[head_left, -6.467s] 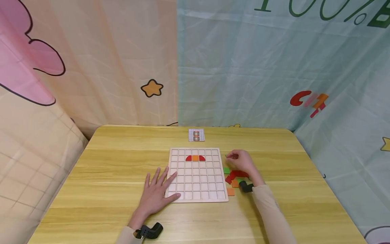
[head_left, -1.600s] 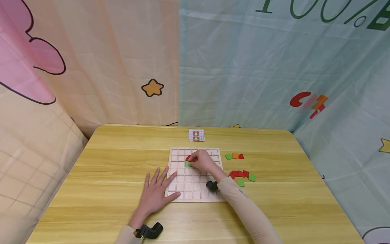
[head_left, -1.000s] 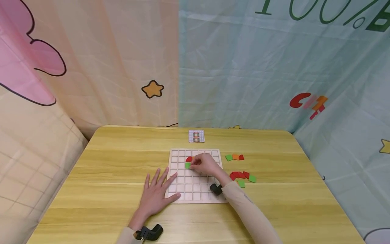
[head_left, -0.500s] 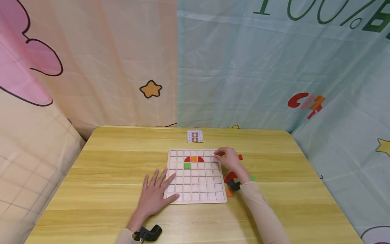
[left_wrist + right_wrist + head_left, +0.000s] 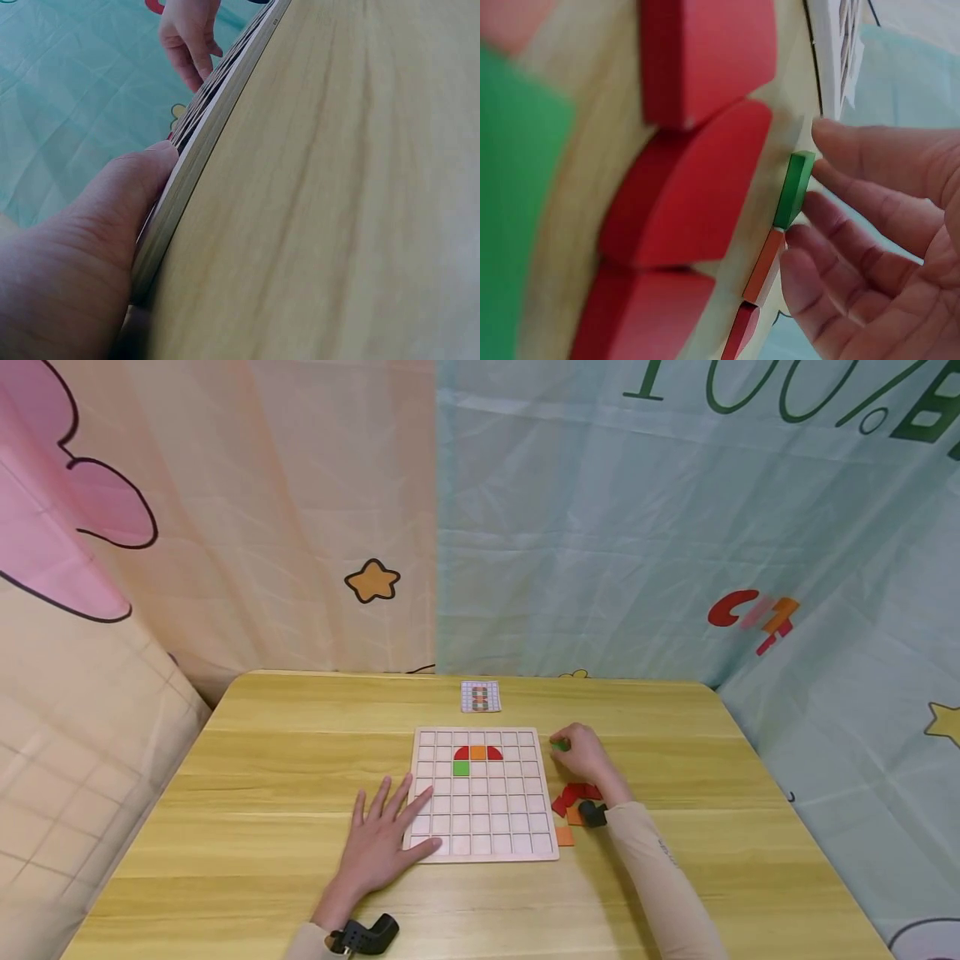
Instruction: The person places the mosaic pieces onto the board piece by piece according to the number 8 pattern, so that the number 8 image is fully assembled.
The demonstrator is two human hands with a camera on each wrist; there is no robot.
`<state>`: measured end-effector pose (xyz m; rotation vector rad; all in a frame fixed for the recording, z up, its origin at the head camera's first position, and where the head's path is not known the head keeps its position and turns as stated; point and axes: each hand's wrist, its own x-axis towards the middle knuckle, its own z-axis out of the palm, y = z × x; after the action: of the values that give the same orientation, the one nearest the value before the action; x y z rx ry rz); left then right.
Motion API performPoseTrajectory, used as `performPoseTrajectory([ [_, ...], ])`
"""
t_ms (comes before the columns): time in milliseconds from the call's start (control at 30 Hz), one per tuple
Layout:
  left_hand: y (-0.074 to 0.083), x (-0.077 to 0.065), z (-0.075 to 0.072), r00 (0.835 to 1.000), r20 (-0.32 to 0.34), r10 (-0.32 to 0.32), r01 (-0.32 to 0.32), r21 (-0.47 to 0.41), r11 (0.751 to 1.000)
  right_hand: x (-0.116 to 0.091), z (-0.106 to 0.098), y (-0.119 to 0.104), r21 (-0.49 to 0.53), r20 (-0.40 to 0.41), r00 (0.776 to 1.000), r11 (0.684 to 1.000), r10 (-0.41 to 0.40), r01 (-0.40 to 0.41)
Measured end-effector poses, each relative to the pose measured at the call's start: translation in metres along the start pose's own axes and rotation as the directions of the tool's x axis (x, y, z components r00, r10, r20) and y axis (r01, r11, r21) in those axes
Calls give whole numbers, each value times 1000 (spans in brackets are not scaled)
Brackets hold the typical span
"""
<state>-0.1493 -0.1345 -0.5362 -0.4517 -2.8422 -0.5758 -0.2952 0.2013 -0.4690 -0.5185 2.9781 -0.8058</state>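
A white gridded board point(image 5: 483, 818) lies on the table, with two rounded red tiles point(image 5: 494, 752), an orange square point(image 5: 477, 752) between them and a green square tile point(image 5: 461, 768) under the left red one. My left hand point(image 5: 386, 843) rests spread over the board's left edge, its thumb point(image 5: 154, 161) along the near edge in the left wrist view. Right of the board, my right hand point(image 5: 587, 753) reaches around another green tile point(image 5: 795, 187). Its fingertips are right at that tile, while the thumb stands a little apart from it.
Behind the green tile, an orange tile point(image 5: 765, 264) and a red tile point(image 5: 740, 330) continue the row. Several red tiles point(image 5: 577, 793) and an orange tile point(image 5: 565, 836) lie by the board's right edge. A small pattern card point(image 5: 480, 697) sits beyond the board.
A green tile was set under the left red tile on the board. My right hand then moved off the board, right to the loose green tile. The left hand stayed put.
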Motion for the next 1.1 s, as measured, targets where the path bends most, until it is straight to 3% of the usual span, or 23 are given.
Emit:
performPoseTrajectory([
  [233, 2, 1, 0, 1000, -8, 4, -4, 3, 1000, -3, -1, 0, 22, 43, 999, 999, 32, -33],
  [533, 1, 0, -1, 1000, 4, -3, 3, -3, 1000, -9, -2, 1, 61, 90, 996, 998, -11, 5],
  [700, 1, -1, -1, 1000, 2, 1, -1, -6, 1000, -11, -4, 2, 47, 114, 993, 999, 9, -14],
  [900, 1, 0, -1, 1000, 0, 1, -1, 5, 1000, -11, -5, 2, 34, 122, 991, 998, 46, -50],
  [1100, 1, 0, -1, 1000, 4, 0, 0, 4, 1000, -13, -5, 3, 76, 112, 993, 997, 20, -29],
])
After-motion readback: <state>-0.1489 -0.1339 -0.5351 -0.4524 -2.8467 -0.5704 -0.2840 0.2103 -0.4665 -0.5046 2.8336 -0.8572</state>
